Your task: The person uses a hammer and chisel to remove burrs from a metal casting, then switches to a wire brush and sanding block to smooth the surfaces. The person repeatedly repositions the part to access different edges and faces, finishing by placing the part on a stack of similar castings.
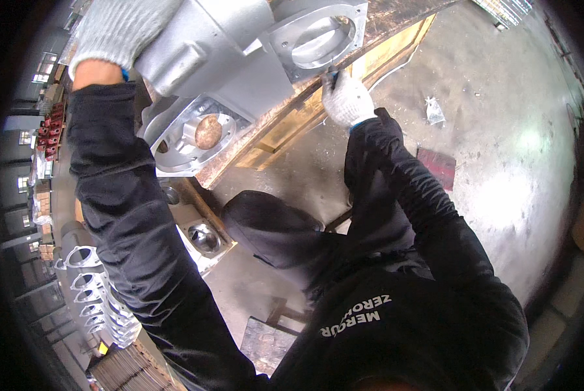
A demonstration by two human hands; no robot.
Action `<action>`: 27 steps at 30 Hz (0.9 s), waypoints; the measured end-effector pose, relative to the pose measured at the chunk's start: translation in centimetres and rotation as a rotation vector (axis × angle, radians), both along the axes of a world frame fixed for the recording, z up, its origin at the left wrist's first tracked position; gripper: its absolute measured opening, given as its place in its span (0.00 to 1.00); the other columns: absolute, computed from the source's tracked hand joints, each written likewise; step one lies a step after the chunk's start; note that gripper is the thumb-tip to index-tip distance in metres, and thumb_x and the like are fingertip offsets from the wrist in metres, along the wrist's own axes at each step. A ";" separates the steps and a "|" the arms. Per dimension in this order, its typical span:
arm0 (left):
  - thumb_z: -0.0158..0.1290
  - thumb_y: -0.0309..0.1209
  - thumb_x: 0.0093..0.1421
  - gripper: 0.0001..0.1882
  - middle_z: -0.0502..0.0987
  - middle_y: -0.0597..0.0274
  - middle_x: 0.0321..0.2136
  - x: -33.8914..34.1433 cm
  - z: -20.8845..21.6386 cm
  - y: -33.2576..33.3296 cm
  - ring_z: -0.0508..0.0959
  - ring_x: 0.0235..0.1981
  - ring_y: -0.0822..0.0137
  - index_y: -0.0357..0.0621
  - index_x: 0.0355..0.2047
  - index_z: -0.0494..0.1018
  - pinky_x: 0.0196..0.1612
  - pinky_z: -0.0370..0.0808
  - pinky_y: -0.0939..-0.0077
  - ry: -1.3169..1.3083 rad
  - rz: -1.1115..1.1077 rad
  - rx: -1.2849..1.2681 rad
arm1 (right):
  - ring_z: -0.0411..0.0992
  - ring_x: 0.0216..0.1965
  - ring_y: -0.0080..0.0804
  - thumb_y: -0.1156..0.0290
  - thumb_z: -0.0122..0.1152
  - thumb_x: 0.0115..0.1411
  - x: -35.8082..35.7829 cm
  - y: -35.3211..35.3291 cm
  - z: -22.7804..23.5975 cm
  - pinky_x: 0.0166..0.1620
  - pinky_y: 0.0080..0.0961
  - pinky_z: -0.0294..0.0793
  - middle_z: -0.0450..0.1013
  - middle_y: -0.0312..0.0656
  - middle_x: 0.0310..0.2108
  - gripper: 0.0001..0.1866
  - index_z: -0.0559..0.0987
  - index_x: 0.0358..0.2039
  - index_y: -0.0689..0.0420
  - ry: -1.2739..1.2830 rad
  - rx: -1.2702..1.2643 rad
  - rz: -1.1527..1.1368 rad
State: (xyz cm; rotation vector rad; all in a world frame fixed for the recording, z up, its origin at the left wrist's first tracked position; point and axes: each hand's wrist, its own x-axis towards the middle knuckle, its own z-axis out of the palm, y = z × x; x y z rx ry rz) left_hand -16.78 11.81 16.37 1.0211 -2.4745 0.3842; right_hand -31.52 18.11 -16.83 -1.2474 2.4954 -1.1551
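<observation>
A large silver-grey metal casting (214,72) lies on a wooden workbench, with a round flanged opening (359,32) at its right end and another flanged opening (224,133) at its near left. My left hand (119,32), in a whitish knit glove, rests against the upper left of the casting; its fingertips are cut off or hidden. Just below the right flange, at the bench edge, my gloved right hand (347,101) is closed. A small dark tip (333,70) shows at its fingers, too small to name.
The bench's wooden edge (285,107) runs diagonally before my knees. Another casting (204,238) stands at lower left, near a row of silver flanged parts (87,293). A plastic bag (434,111) and a reddish flat piece (437,167) lie on the concrete floor at right.
</observation>
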 end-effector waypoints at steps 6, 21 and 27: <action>0.37 0.58 0.73 0.35 0.83 0.49 0.26 -0.9 1.4 -0.6 0.83 0.26 0.58 0.41 0.36 0.84 0.31 0.80 0.58 -0.220 0.284 0.039 | 0.80 0.34 0.61 0.54 0.54 0.68 3.7 -0.8 1.7 0.42 0.49 0.80 0.78 0.63 0.26 0.23 0.76 0.36 0.68 -0.076 -0.004 0.091; 0.44 0.50 0.70 0.29 0.83 0.42 0.27 0.7 -0.9 -5.2 0.84 0.30 0.45 0.41 0.26 0.84 0.38 0.80 0.53 -0.183 -0.018 -0.271 | 0.82 0.36 0.51 0.64 0.47 0.66 2.2 0.0 15.1 0.43 0.42 0.82 0.81 0.56 0.31 0.19 0.82 0.30 0.64 0.287 0.311 0.624; 0.45 0.44 0.71 0.23 0.84 0.45 0.31 0.8 -0.3 -3.8 0.84 0.32 0.48 0.42 0.36 0.83 0.39 0.81 0.52 -0.332 -0.089 -0.294 | 0.82 0.22 0.36 0.57 0.52 0.68 -2.6 -1.0 17.8 0.27 0.29 0.86 0.80 0.52 0.25 0.24 0.83 0.37 0.69 0.125 0.262 0.571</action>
